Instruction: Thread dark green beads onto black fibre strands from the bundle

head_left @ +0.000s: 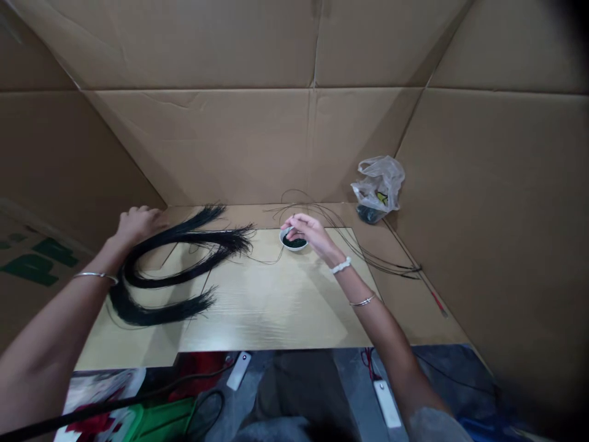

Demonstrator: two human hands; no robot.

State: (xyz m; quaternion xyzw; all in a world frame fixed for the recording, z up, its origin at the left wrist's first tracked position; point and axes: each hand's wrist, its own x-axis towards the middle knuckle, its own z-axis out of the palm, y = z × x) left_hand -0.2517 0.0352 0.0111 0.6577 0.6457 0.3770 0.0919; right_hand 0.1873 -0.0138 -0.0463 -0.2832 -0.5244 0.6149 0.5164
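From my remote view, the right hand (pixel 307 230) sits at 12 o'clock on the pale wood-grain tabletop (pixel 271 313), over a white bowl (pixel 280 238) of dark granules (pixel 294 243). Its fingers (pixel 294 222) are pressed together, pinching a small pale item (pixel 288 232) (too small to identify) inside the bowl's rim. The left hand (pixel 138 224) lies at 10 o'clock, fingers (pixel 138 210) curled, just beside a looped bundle of black fibres (pixel 184 240); I cannot tell whether they touch it. Thin dark wires (pixel 368 255) run toward 2 o'clock, and a plastic bag (pixel 378 183) sits beyond them, at 1 o'clock.
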